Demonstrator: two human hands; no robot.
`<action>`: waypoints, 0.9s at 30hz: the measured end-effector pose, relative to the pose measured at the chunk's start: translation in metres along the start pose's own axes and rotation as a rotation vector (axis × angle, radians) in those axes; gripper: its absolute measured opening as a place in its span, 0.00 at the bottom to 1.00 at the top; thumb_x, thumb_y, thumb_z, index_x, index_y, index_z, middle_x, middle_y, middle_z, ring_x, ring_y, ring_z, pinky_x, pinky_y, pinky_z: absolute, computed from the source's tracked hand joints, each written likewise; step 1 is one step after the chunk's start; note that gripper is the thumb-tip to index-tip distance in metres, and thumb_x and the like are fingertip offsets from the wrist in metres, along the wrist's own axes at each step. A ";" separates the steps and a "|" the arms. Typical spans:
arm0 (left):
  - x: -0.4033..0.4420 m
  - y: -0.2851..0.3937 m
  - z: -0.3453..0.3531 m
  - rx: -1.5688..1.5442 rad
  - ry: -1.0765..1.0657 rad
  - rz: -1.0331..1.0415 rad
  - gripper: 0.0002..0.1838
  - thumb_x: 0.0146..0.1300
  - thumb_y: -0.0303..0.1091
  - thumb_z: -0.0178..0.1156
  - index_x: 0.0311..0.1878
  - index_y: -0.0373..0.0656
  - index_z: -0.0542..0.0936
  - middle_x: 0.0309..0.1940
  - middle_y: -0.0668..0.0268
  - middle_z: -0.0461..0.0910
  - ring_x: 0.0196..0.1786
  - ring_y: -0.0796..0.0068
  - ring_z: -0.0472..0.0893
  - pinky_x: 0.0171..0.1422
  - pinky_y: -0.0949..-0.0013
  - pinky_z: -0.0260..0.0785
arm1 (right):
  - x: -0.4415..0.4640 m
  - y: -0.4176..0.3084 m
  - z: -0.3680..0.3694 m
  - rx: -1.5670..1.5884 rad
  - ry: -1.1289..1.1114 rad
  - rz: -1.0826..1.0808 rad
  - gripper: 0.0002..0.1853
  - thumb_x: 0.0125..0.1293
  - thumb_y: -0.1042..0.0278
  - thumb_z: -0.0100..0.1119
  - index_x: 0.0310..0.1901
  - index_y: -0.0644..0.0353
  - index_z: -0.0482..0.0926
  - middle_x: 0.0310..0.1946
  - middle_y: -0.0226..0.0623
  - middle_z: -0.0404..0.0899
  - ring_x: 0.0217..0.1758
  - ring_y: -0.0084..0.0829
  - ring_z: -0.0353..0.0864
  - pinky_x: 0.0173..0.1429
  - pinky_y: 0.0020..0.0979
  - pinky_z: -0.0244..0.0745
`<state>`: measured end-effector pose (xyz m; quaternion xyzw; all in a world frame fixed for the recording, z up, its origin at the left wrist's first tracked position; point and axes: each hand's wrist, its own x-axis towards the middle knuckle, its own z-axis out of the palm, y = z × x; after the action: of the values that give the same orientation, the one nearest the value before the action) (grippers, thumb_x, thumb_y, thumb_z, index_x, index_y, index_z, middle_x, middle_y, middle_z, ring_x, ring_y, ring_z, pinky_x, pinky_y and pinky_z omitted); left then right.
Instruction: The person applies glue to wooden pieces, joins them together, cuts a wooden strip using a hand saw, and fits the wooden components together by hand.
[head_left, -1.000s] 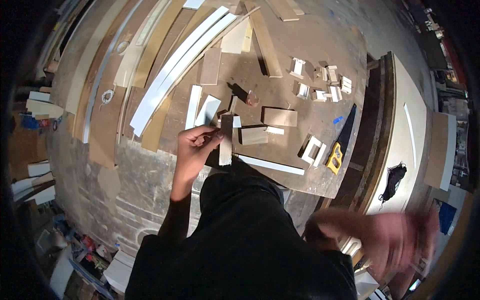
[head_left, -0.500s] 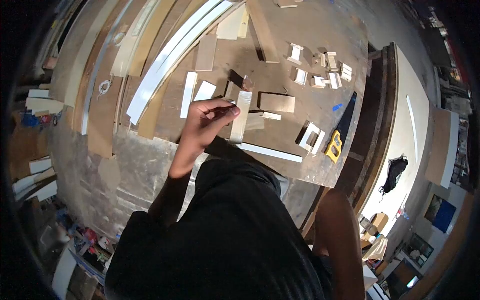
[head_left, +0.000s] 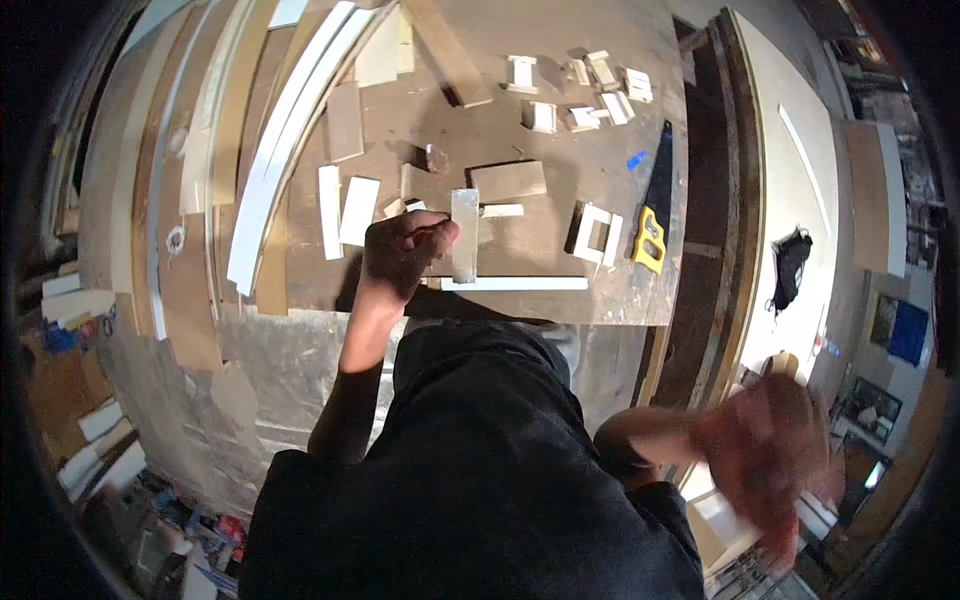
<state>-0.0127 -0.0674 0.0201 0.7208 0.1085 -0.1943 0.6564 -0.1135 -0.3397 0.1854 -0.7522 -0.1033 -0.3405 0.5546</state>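
My left hand [head_left: 405, 250] is closed, its thumb and fingers pinching the edge of a short flat wood strip [head_left: 465, 240] held upright over the workbench. Below the strip, a long white-faced strip [head_left: 530, 284] lies near the bench's front edge. Two short white-faced pieces, one of them a wider board [head_left: 359, 211], lie just beyond my left hand. My right hand [head_left: 765, 450] is out to the right, beyond the bench's side, smeared by motion; I cannot make out its fingers or anything in them.
A handsaw [head_left: 651, 235] with a yellow handle lies along the bench's right edge, beside a small open wooden frame [head_left: 598, 236]. Several small wooden assemblies [head_left: 541, 116] sit farther back. Long boards [head_left: 285, 150] cover the left side. A black cloth item [head_left: 791, 268] rests on the pale panel at right.
My right hand has come into view at the lower right, swinging outward. My left hand still holds the wood strip, now turned more upright. The whole view has shifted and rotated slightly.
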 end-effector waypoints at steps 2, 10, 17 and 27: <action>0.004 -0.023 0.016 -0.254 -0.126 0.116 0.08 0.68 0.30 0.70 0.46 0.38 0.89 0.35 0.71 0.86 0.37 0.87 0.79 0.41 0.78 0.70 | 0.002 0.046 0.004 -0.085 0.011 0.367 0.06 0.63 0.74 0.70 0.40 0.64 0.87 0.39 0.36 0.88 0.39 0.29 0.84 0.47 0.30 0.78; 0.012 -0.013 0.108 -0.323 -0.459 0.042 0.09 0.68 0.32 0.72 0.47 0.40 0.89 0.39 0.73 0.86 0.41 0.86 0.80 0.49 0.76 0.74 | -0.064 0.175 -0.011 0.333 -0.323 0.916 0.16 0.70 0.81 0.65 0.58 0.71 0.84 0.47 0.40 0.89 0.50 0.25 0.87 0.57 0.27 0.81; 0.011 -0.029 0.184 -0.375 -0.530 -0.127 0.08 0.69 0.34 0.70 0.48 0.42 0.88 0.38 0.76 0.86 0.41 0.87 0.78 0.49 0.75 0.70 | -0.108 0.205 -0.061 0.584 -0.134 1.044 0.16 0.69 0.73 0.70 0.56 0.68 0.85 0.47 0.36 0.90 0.46 0.23 0.86 0.56 0.27 0.78; 0.016 -0.052 0.264 -0.230 -0.395 -0.185 0.13 0.69 0.36 0.71 0.54 0.42 0.88 0.37 0.76 0.85 0.38 0.88 0.77 0.40 0.76 0.67 | -0.112 0.247 -0.132 0.539 -0.115 1.112 0.15 0.67 0.78 0.69 0.55 0.70 0.85 0.43 0.38 0.90 0.46 0.22 0.86 0.53 0.27 0.80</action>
<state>-0.0560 -0.3243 -0.0502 0.5764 0.0651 -0.3769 0.7221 -0.1179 -0.5240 -0.0532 -0.5441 0.1921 0.0788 0.8130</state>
